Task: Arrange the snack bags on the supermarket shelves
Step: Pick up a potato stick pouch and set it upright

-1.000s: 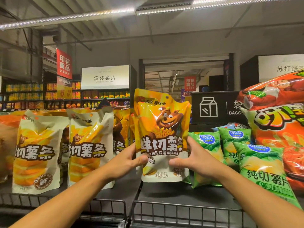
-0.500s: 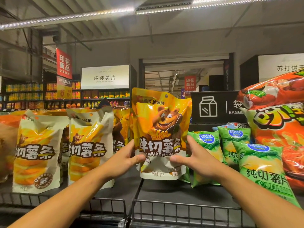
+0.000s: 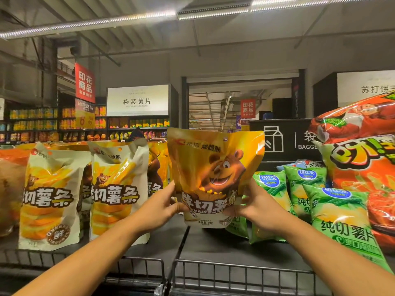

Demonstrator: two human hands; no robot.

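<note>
Two bare forearms reach forward over the wire rail (image 3: 235,272) at the shelf's front edge. The left hand (image 3: 159,207) and the right hand (image 3: 255,207) hold the yellow bag (image 3: 213,174) between them, each gripping a lower side edge with the thumb pressed on the front and the other fingers hidden behind. The bag stands upright and slightly tilted, its bottom lifted clear of the dark shelf (image 3: 213,246), above the seam between two shelf sections.

The bag shows a cartoon bear, large white characters partly hidden by the thumbs, reading "切薯条" in part, and small print "60g" at the bottom; the brand line at the top is creased and only partly readable.

Left of it two cream bags (image 3: 117,193) stand upright on the shelf, both marked "切薯条", the leftmost also bearing a round seal with "鲜". Behind them stand more yellow bear bags (image 3: 158,167). Right of the held bag, green bags (image 3: 339,221) labelled "copico" and "纯切薯片" lean in a row, the nearest one against the rail. At the far right lie large orange-red bags (image 3: 367,167), stacked, with big cartoon lettering cut off by the edge.

Behind the shelf a black sign (image 3: 284,142) shows a carton icon and "BAGGE", cut off. Farther back, a white sign (image 3: 137,100) reads "袋装薯片" above stocked shelves, red signs (image 3: 84,82) read "印花商品", and a white board (image 3: 365,88) at right reads "苏打饼".
</note>
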